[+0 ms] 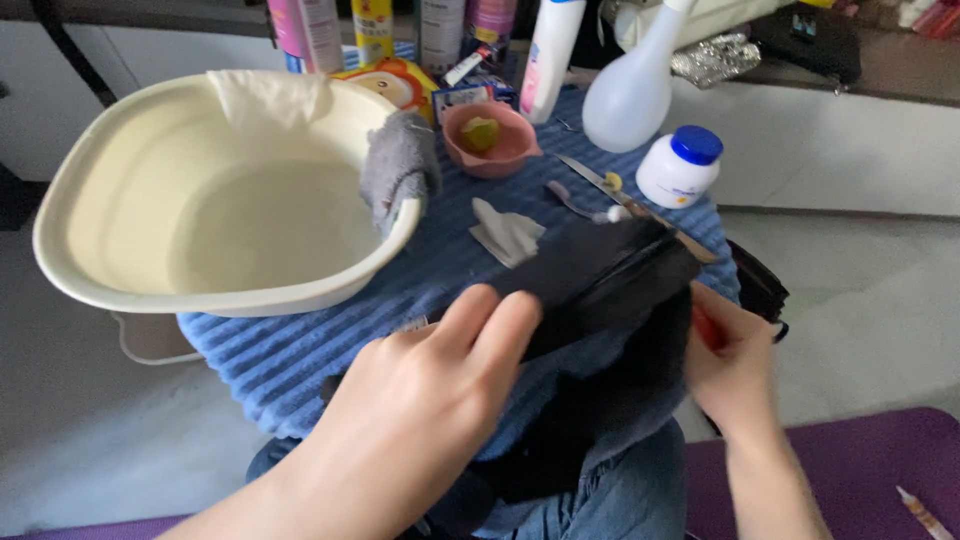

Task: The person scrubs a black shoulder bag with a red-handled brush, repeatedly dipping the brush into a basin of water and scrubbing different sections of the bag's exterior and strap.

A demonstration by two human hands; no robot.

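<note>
Fingers [500,320] of my left hand [420,400] curl closed over the near edge of the black bag [600,275] above my lap, while my right hand [735,365] pinches its far side.

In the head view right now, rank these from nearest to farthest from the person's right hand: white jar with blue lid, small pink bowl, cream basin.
From the right hand:
1. White jar with blue lid, straight above it, table's right edge.
2. Small pink bowl, centre back.
3. Cream basin, far left.

Bottles [440,25] cut off at top edge — left hand [420,400] hides the black bag's [600,275] near end.
</note>
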